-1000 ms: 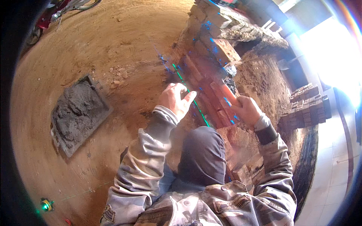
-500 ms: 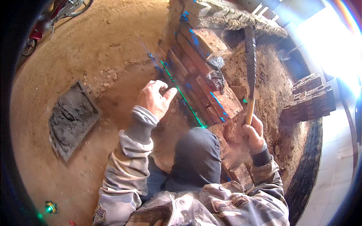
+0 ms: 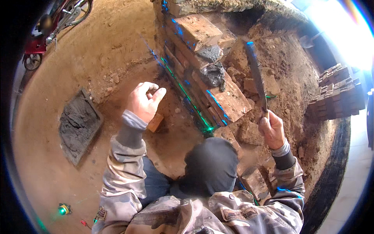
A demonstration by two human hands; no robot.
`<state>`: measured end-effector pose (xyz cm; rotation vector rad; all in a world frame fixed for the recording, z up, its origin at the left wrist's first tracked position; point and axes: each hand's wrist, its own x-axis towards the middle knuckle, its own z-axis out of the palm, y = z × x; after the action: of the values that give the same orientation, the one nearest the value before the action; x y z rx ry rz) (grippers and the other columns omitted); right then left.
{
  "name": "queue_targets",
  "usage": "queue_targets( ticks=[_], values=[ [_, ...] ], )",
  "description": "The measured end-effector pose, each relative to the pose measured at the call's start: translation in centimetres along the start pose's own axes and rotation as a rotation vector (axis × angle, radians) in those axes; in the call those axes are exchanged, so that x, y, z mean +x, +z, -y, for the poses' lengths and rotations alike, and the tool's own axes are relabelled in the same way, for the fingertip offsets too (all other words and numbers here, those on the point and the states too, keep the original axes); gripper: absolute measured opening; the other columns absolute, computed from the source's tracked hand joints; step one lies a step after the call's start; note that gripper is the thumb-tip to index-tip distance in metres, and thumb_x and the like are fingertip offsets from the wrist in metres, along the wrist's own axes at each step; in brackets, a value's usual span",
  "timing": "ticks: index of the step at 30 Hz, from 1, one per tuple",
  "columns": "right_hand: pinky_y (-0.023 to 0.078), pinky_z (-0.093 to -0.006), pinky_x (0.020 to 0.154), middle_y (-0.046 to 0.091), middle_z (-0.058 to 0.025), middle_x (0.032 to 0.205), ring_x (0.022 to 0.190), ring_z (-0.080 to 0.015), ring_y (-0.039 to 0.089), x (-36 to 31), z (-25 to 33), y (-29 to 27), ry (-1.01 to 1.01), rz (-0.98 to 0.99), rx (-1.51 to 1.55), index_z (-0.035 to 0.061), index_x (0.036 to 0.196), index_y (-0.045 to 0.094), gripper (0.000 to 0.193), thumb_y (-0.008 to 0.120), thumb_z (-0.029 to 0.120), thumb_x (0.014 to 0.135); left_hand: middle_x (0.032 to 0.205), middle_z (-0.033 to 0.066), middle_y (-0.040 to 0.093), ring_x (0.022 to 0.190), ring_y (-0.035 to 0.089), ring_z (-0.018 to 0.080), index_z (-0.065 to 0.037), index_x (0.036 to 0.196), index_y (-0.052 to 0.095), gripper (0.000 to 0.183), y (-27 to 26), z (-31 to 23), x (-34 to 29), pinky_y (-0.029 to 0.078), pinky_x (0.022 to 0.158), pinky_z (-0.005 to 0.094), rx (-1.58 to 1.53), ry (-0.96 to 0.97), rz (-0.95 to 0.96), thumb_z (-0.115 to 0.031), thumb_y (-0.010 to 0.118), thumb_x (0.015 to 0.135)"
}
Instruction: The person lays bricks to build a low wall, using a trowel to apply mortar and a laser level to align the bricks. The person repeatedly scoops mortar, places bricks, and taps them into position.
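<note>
A long, dark metal-bladed tool (image 3: 258, 76), probably stiff and light, is being gripped at its pale handle (image 3: 266, 114), seemingly the safest hold, by the wrapped fingers of the right hand (image 3: 273, 130) above brown rubble (image 3: 271, 85) near the reddish brick wall's edge (image 3: 238, 117), while the left hand (image 3: 143, 102), half-curled around nothing visible, is being held over roomier sandy floor (image 3: 117, 46).

The earthen floor (image 3: 117, 50) carries a tray (image 3: 96, 125); a loose brick (image 3: 156, 123); a green-lit device (image 3: 64, 209).
</note>
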<state>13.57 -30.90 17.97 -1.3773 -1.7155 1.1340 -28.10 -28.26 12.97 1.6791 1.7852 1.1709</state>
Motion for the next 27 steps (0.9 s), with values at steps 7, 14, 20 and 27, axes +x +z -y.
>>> queue_targets(
  ticks=[7, 14, 20, 27],
  values=[
    [0.046, -0.0457, 0.057, 0.053, -0.0171, 0.062, 0.06, -0.0399, 0.058, 6.7, -2.8, -8.1, -0.294, 0.29, -0.862, 0.0041, 0.081, 0.056, 0.041, 0.074, 0.041, 0.087, 0.091, 0.0022, 0.065, 0.079, 0.058, 0.0084, 0.002, 0.106, 0.066, 0.027, -2.7, -0.4, -3.0, 0.05, 0.073, 0.0248, 0.003, -0.106, 0.011, -0.021, 0.072, 0.094],
    [0.048, -0.0469, 0.06, 0.06, -0.0158, 0.067, 0.065, -0.0389, 0.062, 16.2, -4.1, -7.4, -0.41, 0.432, -0.952, 0.0058, 0.078, 0.057, 0.05, 0.07, 0.054, 0.086, 0.093, 0.0016, 0.065, 0.081, 0.058, 0.0082, 0.001, 0.108, 0.065, 0.035, -2.3, -2.7, -3.4, 0.049, 0.073, 0.0241, 0.078, -0.146, 0.032, -0.029, 0.074, 0.094],
    [0.048, -0.0471, 0.061, 0.061, -0.0134, 0.066, 0.066, -0.0388, 0.064, 22.0, -4.6, -6.2, -0.488, 0.385, -0.982, 0.008, 0.078, 0.062, 0.05, 0.072, 0.057, 0.082, 0.093, 0.0022, 0.066, 0.079, 0.058, 0.0079, 0.001, 0.108, 0.065, 0.037, -2.3, -3.9, -3.9, 0.047, 0.069, 0.0233, 0.13, -0.2, 0.006, -0.031, 0.074, 0.093],
    [0.049, -0.0472, 0.06, 0.061, -0.0096, 0.072, 0.067, -0.0346, 0.065, 23.9, -7.4, -5.7, -0.742, 0.235, -0.922, 0.0076, 0.074, 0.055, 0.053, 0.08, 0.055, 0.074, 0.096, 0.0036, 0.067, 0.078, 0.06, 0.0099, 0.001, 0.106, 0.067, 0.033, -0.7, -4.7, -3.9, 0.05, 0.071, 0.0257, 0.166, -0.228, -0.004, -0.027, 0.075, 0.091]
  ],
)
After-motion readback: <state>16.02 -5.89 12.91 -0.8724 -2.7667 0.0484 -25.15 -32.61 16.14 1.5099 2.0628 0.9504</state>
